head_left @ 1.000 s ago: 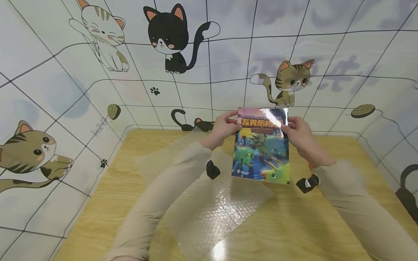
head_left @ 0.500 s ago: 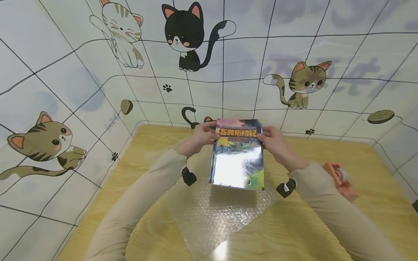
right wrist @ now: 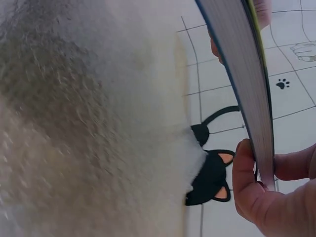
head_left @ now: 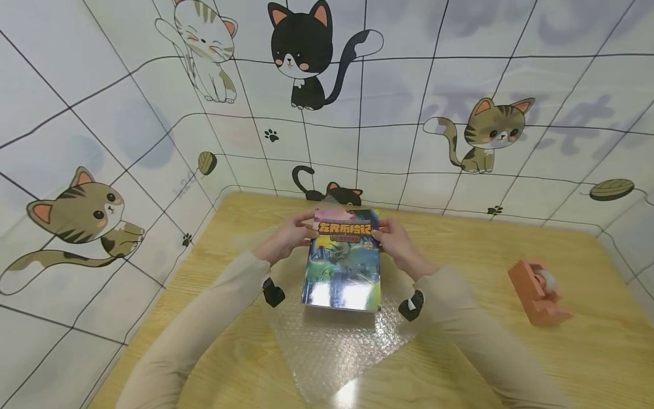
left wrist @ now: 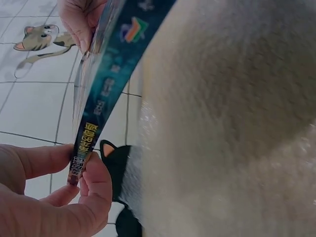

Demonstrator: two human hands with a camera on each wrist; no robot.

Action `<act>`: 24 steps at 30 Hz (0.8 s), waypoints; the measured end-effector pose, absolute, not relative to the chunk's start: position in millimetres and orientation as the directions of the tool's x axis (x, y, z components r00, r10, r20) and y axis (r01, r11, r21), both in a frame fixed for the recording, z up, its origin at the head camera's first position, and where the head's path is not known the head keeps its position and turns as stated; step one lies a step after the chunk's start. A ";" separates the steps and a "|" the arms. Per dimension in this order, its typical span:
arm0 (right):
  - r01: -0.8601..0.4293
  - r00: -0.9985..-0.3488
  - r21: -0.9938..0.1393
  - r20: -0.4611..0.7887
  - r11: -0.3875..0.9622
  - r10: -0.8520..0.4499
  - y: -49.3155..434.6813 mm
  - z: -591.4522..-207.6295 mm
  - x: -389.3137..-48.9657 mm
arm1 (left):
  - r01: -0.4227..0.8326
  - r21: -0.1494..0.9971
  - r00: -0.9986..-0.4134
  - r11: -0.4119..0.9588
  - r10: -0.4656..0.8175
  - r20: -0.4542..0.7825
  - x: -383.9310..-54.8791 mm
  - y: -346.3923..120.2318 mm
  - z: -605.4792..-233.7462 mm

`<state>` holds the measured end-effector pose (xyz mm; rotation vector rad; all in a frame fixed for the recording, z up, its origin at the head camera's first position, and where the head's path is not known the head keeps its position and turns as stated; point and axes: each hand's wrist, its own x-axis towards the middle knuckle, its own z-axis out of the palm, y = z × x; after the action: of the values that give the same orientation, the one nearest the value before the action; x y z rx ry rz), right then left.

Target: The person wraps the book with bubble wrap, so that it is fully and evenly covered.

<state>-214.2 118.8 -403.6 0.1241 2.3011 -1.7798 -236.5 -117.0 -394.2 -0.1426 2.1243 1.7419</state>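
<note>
A glossy, colourful book (head_left: pixel 343 264) with dinosaurs and orange lettering on its cover is held between both hands, clear of the table. My left hand (head_left: pixel 288 236) pinches its upper left side, at the spine, with thumb in front and fingers behind. On the opposite side my right hand (head_left: pixel 401 247) pinches the page edge the same way. The left wrist view shows the dark blue spine (left wrist: pixel 108 79); the right wrist view shows the pages (right wrist: pixel 247 74) edge-on. Beneath the book a sheet of bubble wrap (head_left: pixel 332 352) lies turned cornerwise on the table, its middle hidden by the book.
An orange tape dispenser (head_left: pixel 536 292) with a roll of clear tape stands on the wooden table (head_left: pixel 460 244) to the right. A cloth printed with cats (head_left: pixel 398 153) hangs behind and at the sides of the table.
Both hands have carried the book left and toward the middle of the bubble wrap, closer over it. The head view has turned right, bringing the tape dispenser fully into sight.
</note>
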 end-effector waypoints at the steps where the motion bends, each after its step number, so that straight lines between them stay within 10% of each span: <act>1: 0.217 -0.968 -0.942 -0.241 0.257 -0.064 115.6 -407.4 -214.1 | -0.318 0.920 -0.921 0.230 0.153 -0.357 -235.5 -119.5 -397.8; 24: 0.255 -0.965 -0.912 -0.259 0.322 0.033 77.8 -467.8 -214.9 | -0.373 0.883 -0.916 0.287 0.037 -0.399 -229.1 -151.0 -456.2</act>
<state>-214.9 77.8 -467.8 0.2639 2.3914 -1.7035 -229.1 -151.0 -456.2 -0.3041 2.2195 1.6655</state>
